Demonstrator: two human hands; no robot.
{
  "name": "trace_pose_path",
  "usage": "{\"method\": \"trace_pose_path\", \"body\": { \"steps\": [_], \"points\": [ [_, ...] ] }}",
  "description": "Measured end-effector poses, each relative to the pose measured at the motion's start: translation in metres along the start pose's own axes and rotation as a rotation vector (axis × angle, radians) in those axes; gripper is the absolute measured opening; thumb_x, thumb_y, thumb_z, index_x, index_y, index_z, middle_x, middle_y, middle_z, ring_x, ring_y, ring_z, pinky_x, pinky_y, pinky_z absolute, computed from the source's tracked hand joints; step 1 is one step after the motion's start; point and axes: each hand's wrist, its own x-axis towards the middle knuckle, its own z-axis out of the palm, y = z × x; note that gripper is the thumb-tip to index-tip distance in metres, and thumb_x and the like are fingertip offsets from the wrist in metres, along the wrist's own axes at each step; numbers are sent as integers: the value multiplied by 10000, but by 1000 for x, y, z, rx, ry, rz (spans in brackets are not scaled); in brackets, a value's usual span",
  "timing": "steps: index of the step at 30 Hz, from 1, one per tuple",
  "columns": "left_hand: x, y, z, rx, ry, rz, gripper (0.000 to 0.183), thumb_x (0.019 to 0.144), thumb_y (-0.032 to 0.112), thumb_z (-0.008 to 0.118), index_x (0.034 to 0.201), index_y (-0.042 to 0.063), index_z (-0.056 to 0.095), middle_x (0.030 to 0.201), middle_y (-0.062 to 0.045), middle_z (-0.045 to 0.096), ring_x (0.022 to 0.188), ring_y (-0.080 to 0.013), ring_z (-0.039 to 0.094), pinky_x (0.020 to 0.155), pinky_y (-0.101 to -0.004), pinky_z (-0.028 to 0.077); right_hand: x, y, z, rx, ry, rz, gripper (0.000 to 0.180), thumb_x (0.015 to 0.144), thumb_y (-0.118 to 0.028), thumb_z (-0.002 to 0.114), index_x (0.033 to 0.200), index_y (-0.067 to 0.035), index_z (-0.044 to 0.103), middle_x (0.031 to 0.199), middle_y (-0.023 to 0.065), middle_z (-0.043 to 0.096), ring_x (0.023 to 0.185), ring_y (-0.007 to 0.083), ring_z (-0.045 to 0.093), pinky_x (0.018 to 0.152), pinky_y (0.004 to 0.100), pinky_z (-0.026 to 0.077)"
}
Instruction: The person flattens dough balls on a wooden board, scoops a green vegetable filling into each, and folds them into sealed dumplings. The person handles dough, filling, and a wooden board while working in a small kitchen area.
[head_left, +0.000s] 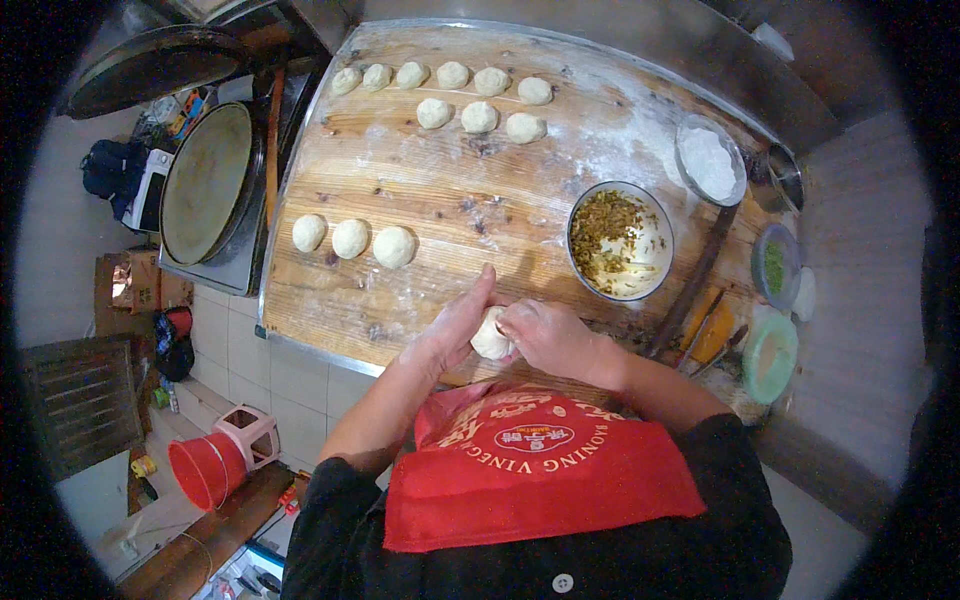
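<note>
Near the front edge of the floured wooden board (450, 187), my left hand (457, 319) cradles a round dough ball (493, 336), thumb pointing up. My right hand (551, 337) pinches the dough's upper right side with bent fingertips. Just beyond my hands stands a white bowl (630, 283) with a dark rim, partly filled with a brown chopped filling (604, 225). Three smooth dough balls (349, 238) lie in a row to the left. Several smaller dough pieces (453, 75) sit in two rows at the far side of the board.
On the right are a bowl of white flour (709, 163), a dark rolling pin (694, 277), a container of chopped greens (775, 266) and a green tub (770, 356). Large round pans (208, 184) stand left of the board. A red bucket (206, 471) and stool (251, 435) are at lower left.
</note>
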Motion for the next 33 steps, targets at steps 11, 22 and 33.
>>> {"method": "trace_pose_path", "body": {
  "steps": [11, 22, 33],
  "points": [
    [13, -38, -7, -448, -83, 276, 467, 1007, 452, 375, 1114, 43, 574, 1044, -100, 645, 945, -213, 633, 840, -371, 522, 9, -14, -20, 373, 44, 382, 253, 888, -183, 629, 1076, -14, 612, 943, 158, 675, 706, 276, 667, 607, 368, 531],
    [13, -27, -17, -392, -190, -117, 475, 1008, 463, 357, 1089, 50, 575, 965, -108, 651, 864, -239, 656, 793, -387, 543, 4, -1, 3, 56, -63, 44, 173, 876, -160, 613, 968, -13, 600, 830, 158, 657, 685, 308, 653, 594, 411, 523],
    [7, -48, -6, -386, 53, 534, 442, 1027, 403, 335, 1214, 41, 506, 1070, -109, 617, 965, -225, 628, 819, -379, 527, 22, -5, 0, 582, -22, 575, 148, 869, -151, 648, 928, -16, 636, 765, 90, 643, 618, 185, 608, 558, 327, 487]
  ]
}}
